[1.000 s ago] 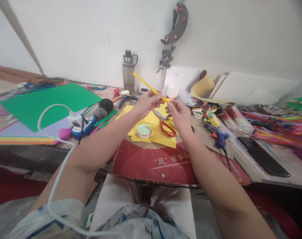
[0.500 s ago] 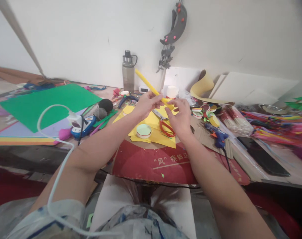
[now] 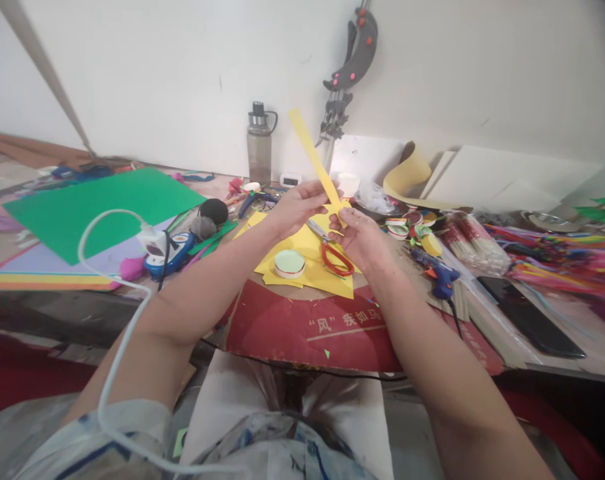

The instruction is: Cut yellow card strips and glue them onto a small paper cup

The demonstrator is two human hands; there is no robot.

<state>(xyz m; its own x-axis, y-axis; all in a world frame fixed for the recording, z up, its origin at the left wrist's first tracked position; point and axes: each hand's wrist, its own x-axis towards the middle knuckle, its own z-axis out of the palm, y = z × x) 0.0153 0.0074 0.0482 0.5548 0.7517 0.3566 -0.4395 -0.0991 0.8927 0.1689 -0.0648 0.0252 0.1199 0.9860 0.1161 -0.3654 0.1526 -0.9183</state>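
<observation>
A long yellow paper strip (image 3: 310, 155) slants up to the left above the table. My right hand (image 3: 357, 233) pinches its lower end between thumb and fingers. My left hand (image 3: 302, 208) is closed at the strip's lower part, fingers against its left side. Beneath my hands lie a pair of scissors (image 3: 336, 259) with red handles and several yellow paper sheets (image 3: 327, 283). A round white piece with a pale green top (image 3: 289, 264) sits on the yellow paper, left of the scissors.
A red board (image 3: 282, 327) lies at the table's front edge. Green sheets (image 3: 107, 207) and a blue device with a white cable (image 3: 170, 257) are to the left. A bottle (image 3: 259, 147) stands behind. On the right lie a blue glue gun (image 3: 443, 280) and a phone (image 3: 530, 317).
The yellow strip has turned to show its flat face, and its upper end stands higher and further right. My right fingers have closed on its lower end.
</observation>
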